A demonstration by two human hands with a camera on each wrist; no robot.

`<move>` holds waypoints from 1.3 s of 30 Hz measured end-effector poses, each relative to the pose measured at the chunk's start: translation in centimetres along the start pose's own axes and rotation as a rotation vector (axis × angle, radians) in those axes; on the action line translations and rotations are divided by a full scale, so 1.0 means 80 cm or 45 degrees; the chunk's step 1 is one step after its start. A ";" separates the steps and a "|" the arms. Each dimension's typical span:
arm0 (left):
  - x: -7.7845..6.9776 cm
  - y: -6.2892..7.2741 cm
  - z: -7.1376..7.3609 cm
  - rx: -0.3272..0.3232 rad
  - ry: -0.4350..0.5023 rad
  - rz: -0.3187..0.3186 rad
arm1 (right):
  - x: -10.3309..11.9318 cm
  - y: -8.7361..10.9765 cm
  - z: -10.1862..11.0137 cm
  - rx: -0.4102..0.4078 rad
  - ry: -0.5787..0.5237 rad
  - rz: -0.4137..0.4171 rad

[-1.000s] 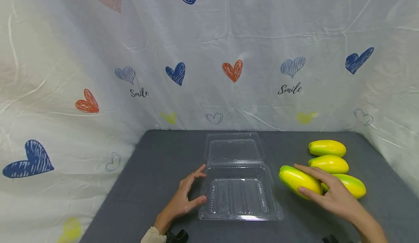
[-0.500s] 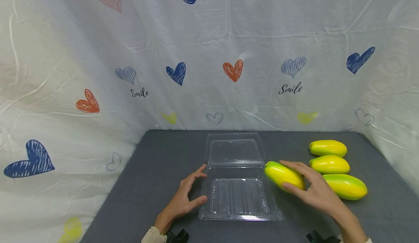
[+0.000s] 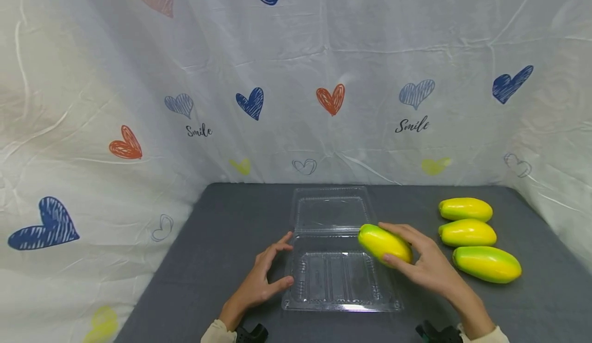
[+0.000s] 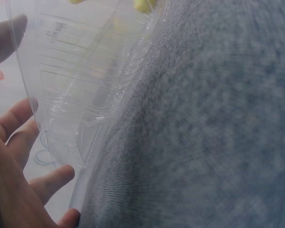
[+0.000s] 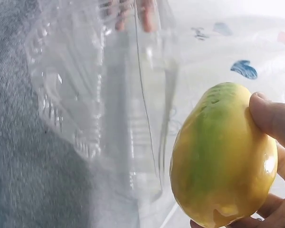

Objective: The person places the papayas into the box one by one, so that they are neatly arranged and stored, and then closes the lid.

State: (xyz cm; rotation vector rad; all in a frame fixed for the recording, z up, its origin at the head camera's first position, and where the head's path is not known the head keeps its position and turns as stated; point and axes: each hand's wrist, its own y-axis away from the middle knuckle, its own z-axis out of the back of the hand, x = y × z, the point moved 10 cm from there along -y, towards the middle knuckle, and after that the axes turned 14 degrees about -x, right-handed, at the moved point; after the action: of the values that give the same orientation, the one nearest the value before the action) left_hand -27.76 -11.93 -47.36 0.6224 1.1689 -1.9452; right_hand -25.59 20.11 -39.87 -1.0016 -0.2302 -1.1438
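My right hand grips a yellow-green papaya between thumb and fingers, over the right side of a clear plastic clamshell box. In the right wrist view the papaya fills the lower right, with the thumb on one side and fingers curled beneath. The box lies with its lid folded back toward the wall. My left hand is at the box's left edge, fingers spread. The left wrist view shows those fingertips right at the clear plastic wall.
Three more papayas, a far one, a middle one and a near one, lie in a column on the right of the grey table. A white curtain printed with hearts hangs behind and at both sides.
My right hand has carried the papaya leftward from beside the near papaya to over the box's right side. The left hand has stayed at the box's left edge.
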 end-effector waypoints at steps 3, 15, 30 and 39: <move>0.000 -0.001 0.000 0.001 -0.003 -0.007 | 0.005 -0.001 -0.006 -0.009 -0.014 0.016; 0.001 0.003 0.000 -0.010 -0.028 -0.001 | 0.015 0.001 -0.023 -0.099 -0.100 0.041; 0.000 0.000 0.001 -0.013 -0.017 -0.005 | 0.029 -0.009 -0.047 -0.069 -0.149 0.041; 0.001 0.001 -0.001 -0.006 -0.003 0.012 | 0.035 -0.009 -0.061 -0.060 -0.178 0.032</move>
State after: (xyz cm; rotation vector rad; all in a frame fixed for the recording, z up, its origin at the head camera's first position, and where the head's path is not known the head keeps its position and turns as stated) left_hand -27.76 -11.92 -47.49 0.6214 1.1670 -1.9342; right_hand -26.54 14.57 -40.52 -1.1250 -0.3026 -1.0613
